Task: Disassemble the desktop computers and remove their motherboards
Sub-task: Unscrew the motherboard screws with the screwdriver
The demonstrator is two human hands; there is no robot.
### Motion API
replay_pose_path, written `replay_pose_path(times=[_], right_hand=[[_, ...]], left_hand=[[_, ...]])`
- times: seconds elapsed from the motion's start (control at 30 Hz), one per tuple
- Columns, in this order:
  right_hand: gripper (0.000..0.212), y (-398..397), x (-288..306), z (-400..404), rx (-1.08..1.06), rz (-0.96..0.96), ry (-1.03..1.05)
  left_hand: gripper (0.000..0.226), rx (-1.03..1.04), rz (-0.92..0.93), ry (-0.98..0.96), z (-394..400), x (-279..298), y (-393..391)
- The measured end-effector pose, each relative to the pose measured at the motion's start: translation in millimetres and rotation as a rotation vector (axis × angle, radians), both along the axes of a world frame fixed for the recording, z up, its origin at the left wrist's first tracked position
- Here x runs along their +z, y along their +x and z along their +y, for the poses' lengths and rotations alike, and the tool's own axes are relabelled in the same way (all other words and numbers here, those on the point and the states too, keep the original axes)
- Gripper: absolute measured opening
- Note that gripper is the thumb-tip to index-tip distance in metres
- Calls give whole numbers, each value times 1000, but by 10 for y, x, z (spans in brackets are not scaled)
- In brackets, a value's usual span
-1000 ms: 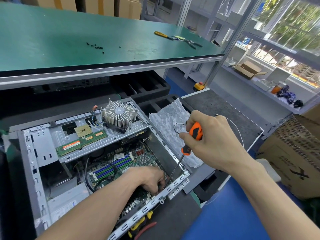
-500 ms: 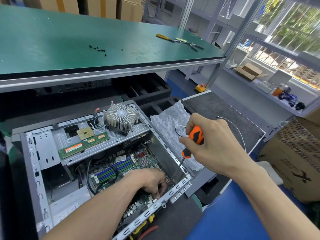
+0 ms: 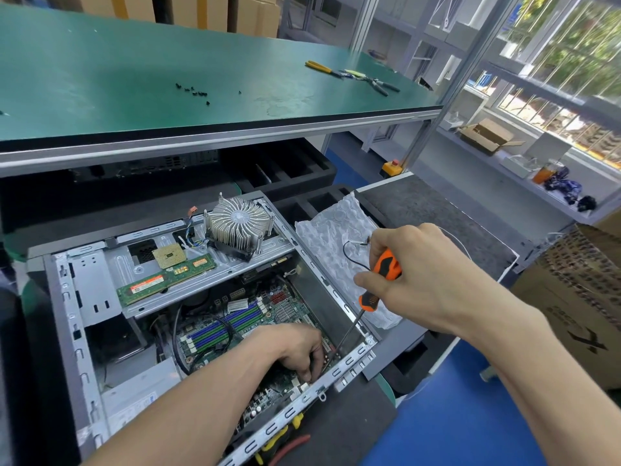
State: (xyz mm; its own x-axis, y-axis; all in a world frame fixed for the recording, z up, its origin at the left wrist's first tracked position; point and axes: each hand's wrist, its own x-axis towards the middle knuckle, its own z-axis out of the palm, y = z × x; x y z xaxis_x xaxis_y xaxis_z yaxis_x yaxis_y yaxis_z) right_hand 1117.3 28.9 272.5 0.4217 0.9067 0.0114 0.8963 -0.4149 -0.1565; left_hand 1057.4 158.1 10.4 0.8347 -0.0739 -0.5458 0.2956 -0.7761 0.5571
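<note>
Now right hand (image 3: 426, 280) clenches screwdriver (image 3: 381, 280), shaft angled down — left hand (image 3: 295, 348) fingers curled on motherboard (image 3: 235, 317), grip unclear.

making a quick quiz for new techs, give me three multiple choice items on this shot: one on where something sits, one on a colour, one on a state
1. Where does the heatsink sit?
A. on the metal bracket across the open case
B. on the green bench top
C. on the bubble wrap

2. What colour is the screwdriver handle?
A. blue and white
B. orange and black
C. yellow

3. What is the right hand doing?
A. lying flat on the bench
B. hanging idle
C. gripping the screwdriver

Answers:
1 A, it rests on the bracket beside the loose CPU and RAM stick.
2 B, orange with black inserts.
3 C, fingers wrap the handle while the shaft angles down into the case by the left hand.
</note>
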Motion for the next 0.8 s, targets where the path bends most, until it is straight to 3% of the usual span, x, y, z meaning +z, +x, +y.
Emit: replay_pose_path(times=[0.3, 0.5, 0.7, 0.8], right_hand=[[59, -67, -3, 107, -83, -164, -77], [48, -46, -34, 121, -53, -47, -43], [39, -129, -102, 130, -90, -98, 33], [35, -115, -115, 107, -56, -79, 54]], left_hand=[[19, 43, 72, -80, 75, -16, -22], [15, 40, 72, -78, 88, 6, -34], [17, 39, 72, -66, 95, 7, -37], [28, 43, 85, -63, 101, 11, -35]])
